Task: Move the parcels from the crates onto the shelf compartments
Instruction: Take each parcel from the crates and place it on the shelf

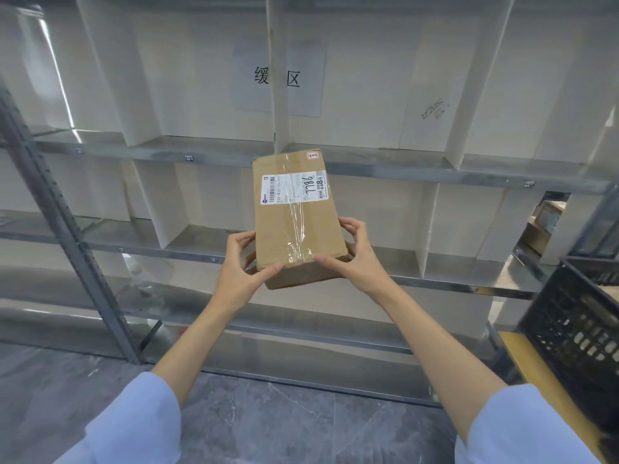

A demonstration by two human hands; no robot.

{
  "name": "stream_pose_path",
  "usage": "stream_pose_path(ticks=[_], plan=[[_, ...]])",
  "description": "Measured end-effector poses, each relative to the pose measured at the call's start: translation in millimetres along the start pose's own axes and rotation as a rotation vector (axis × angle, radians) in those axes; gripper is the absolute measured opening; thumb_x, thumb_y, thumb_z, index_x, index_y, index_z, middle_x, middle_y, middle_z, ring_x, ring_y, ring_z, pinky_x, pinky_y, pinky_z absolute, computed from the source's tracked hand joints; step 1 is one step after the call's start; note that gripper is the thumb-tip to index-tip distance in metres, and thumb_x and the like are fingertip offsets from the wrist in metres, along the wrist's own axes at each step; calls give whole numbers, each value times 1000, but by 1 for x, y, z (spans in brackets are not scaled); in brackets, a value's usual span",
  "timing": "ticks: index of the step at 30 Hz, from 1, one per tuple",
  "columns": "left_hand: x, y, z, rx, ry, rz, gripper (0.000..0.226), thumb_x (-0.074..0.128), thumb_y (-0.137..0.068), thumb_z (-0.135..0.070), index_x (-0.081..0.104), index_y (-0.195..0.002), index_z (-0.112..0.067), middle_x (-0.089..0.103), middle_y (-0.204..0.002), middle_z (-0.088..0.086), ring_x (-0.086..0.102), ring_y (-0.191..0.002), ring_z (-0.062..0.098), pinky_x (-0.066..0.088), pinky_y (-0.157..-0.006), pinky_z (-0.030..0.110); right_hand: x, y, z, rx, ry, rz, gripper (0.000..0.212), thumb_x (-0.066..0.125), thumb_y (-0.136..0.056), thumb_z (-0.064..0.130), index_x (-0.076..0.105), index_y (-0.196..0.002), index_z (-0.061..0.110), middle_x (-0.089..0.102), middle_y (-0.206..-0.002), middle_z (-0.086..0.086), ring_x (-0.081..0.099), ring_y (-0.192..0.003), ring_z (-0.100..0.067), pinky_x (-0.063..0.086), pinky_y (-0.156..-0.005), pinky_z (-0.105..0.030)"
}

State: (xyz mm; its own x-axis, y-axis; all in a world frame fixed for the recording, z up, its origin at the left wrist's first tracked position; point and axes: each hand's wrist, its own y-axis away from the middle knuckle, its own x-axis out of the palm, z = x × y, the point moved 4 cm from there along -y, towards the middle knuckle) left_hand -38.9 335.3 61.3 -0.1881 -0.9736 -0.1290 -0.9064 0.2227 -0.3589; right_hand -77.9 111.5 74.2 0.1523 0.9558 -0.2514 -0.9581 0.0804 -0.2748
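Parcel (298, 216) between both hands, long axis toward shelf (418, 170); label up

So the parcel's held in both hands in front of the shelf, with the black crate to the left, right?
No: the head view shows the black crate on the right, not left. The left hand and right hand do hold the parcel before the shelf.

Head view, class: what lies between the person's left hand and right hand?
The near end of the cardboard parcel, gripped at either side by the left hand and the right hand. The head view shows nothing else between them.
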Motion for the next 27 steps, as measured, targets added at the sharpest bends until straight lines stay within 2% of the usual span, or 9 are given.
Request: stream_pose_path(ticks=[3,5,7,10,13,17,21,25,27], plan=[[-14,1,3,13,-40,-6,81,82,-72,-20,35,-137,-23,43,-134,-15,47,-125,10,46,-96,15,14,-5,2,-19,9,6,86,86,-74,29,29,-139,30,37,-135,32,46,-132,-7,46,-104,-25],[-25,2,6,17,-72,-8,89,82,-74,-14,30,-145,-25,38,-140,-15,43,-128,11,44,-93,13,27,-7,4,-37,35,31,98,86,-73,30,22,-146,32,33,-140,30,40,-136,-7,42,-109,-29],[-39,3,9,21,-94,-24,94,82,-76,-13,26,-150,-26,33,-145,-12,41,-130,12,43,-95,17,41,-11,9,-52,62,62,111,88,-72,31,13,-153,34,28,-146,22,37,-138,-9,39,-111,-32],[-59,4,8,31,-115,-53,90,82,-75,-10,30,-147,-28,32,-144,-10,42,-131,13,45,-96,20,62,-20,15,-104,114,105,106,88,-72,23,18,-151,35,25,-144,13,37,-135,-10,36,-114,-32],[-82,6,9,33,-112,-91,86,83,-74,-8,33,-139,-35,36,-143,-12,44,-129,10,45,-91,13,84,-30,18,-101,70,132,105,88,-72,22,20,-152,29,27,-142,16,37,-133,-8,41,-110,-33],[-113,6,13,33,-99,-135,89,84,-73,-5,34,-140,-35,42,-142,-16,44,-133,8,43,-104,25,115,-47,19,-93,-44,226,96,82,-80,20,14,-146,37,33,-147,20,41,-137,-10,44,-110,-35],[-146,3,15,25,-159,-184,89,87,-71,-12,33,-134,-45,41,-134,-30,44,-125,-9,44,-92,13,148,-73,20,-95,-67,294,95,81,-81,30,13,-147,39,36,-153,10,45,-135,-9,43,-110,-46],[-188,-5,19,11,-266,-277,95,88,-70,-18,29,-141,-38,38,-141,-20,44,-129,12,45,-97,27,189,-101,24,-129,-55,330,102,82,-79,34,10,-151,39,32,-156,12,41,-137,-12,40,-113,-43],[-210,-11,19,11,-331,-314,97,87,-71,-19,27,-145,-38,36,-143,-19,43,-128,14,44,-99,32,213,-117,27,-159,-55,355,108,83,-79,32,6,-154,38,29,-157,15,38,-138,-9,39,-112,-35]])
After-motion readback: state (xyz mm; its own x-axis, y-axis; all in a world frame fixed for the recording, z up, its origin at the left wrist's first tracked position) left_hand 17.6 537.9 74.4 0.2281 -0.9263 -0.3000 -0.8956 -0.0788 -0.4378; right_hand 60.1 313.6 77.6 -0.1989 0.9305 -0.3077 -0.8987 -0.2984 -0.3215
